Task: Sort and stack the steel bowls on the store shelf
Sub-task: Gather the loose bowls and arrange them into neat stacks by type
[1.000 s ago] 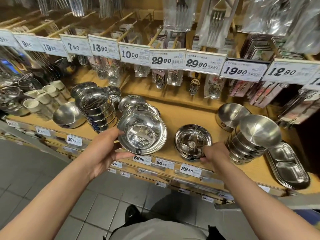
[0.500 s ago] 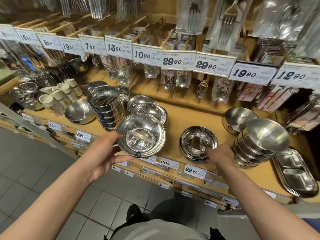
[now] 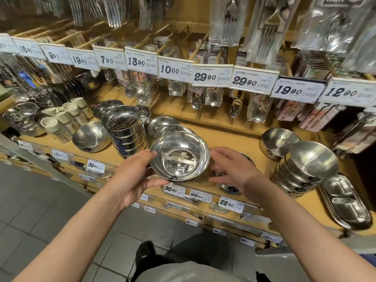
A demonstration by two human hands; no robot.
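Observation:
My left hand [image 3: 130,176] grips a wide-rimmed steel bowl [image 3: 180,156] by its left rim, thumb under the near edge, holding it above the front of the wooden shelf [image 3: 230,139]. My right hand [image 3: 232,169] hovers just right of that bowl with fingers spread and relaxed, holding nothing. It covers most of a small stack of bowls [image 3: 230,188] beneath it. Behind the held bowl lie similar wide bowls [image 3: 164,124]. A tall stack of straight-sided bowls [image 3: 127,131] stands to the left. A tilted stack of matte bowls [image 3: 305,165] stands to the right.
A single round bowl [image 3: 90,137] and pale cups [image 3: 61,121] sit at the left. A lone matte bowl [image 3: 278,140] stands at the back right. Divided steel trays [image 3: 345,202] lie at the far right. Packaged cutlery [image 3: 230,21] hangs above a row of price tags [image 3: 211,77].
My left hand carried the wide bowl rightward and slightly up. My right hand let go of the small stack's rim and opened beside the held bowl.

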